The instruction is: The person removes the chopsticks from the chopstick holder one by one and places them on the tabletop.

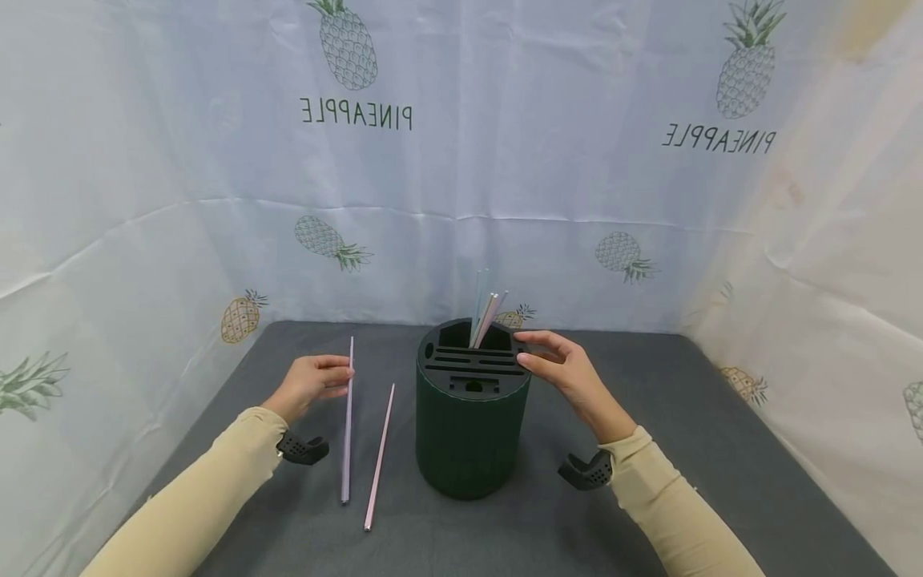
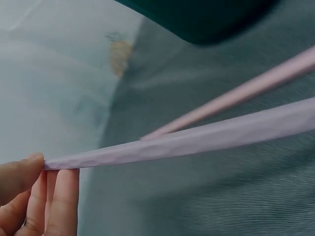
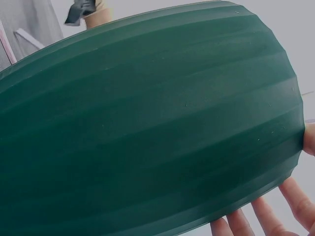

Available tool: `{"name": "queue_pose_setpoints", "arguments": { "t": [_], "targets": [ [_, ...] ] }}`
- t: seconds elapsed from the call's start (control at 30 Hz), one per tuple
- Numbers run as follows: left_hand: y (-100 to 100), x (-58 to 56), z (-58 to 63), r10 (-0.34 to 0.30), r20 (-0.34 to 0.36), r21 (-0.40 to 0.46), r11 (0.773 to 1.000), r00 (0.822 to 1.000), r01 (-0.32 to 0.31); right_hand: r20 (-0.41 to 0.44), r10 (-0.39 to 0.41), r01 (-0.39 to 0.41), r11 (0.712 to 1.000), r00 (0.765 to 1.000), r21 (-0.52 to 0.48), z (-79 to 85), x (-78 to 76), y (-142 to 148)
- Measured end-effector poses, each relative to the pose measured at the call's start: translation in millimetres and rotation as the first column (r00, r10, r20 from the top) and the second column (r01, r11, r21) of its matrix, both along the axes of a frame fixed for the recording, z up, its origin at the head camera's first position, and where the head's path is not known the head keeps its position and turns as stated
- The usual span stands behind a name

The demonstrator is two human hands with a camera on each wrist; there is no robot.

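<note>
My left hand (image 1: 312, 383) pinches a lilac chopstick (image 1: 347, 441) between thumb and fingertips near its thin far end; the thick end points toward me. In the left wrist view the faceted lilac stick runs from the fingertips to the right edge. Just right of it, a pink chopstick (image 1: 380, 457) lies on the cloth. A dark green round utensil holder (image 1: 469, 441) stands upright in the middle. My right hand (image 1: 566, 373) holds it at the right side of its rim, thumb toward the front; the right wrist view shows fingers passing behind its ribbed wall.
Several thin sticks (image 1: 485, 320) lean in the holder's back compartment; its slotted lid part (image 1: 472, 370) covers the front. Grey cloth (image 1: 577, 521) covers the table. A white curtain (image 1: 461, 176) printed with pineapples encloses the back and sides.
</note>
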State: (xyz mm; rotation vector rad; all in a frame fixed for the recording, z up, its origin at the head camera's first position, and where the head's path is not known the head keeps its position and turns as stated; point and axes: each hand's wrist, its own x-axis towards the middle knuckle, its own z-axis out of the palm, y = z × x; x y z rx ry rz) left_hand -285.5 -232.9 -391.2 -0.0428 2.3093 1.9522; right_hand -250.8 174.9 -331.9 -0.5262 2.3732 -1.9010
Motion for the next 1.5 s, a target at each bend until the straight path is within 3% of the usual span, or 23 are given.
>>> {"name": "queue_pose_setpoints", "arguments": {
  "t": [0.23,0.53,1.07,1.3,1.5],
  "targets": [
    [8.4,0.0,-27.3,0.004,0.067,-0.062,0.998,0.998,0.0,-0.001,0.007,-0.007,1.0,1.0,-0.002,-1.5,-2.3,-0.8],
    [20.9,-1.8,-46.3,0.002,0.099,-0.056,0.998,0.995,0.003,-0.008,0.007,-0.007,1.0,1.0,0.004,-1.3,-2.0,-1.3],
    [36.6,-6.8,-49.0,0.034,0.089,-0.187,0.982,0.995,-0.017,-0.018,0.003,-0.003,1.0,1.0,0.009,0.1,-1.2,0.6],
    [40.1,-7.7,-49.2,0.052,0.088,-0.207,0.978,0.995,-0.033,-0.016,-0.005,0.005,1.0,1.0,0.015,-0.4,-1.3,1.1],
    [37.0,-5.2,-38.5,0.032,0.102,-0.209,0.978,0.994,-0.01,-0.007,0.0,0.0,1.0,1.0,0.012,-0.8,-1.3,0.2]
  ]
}}
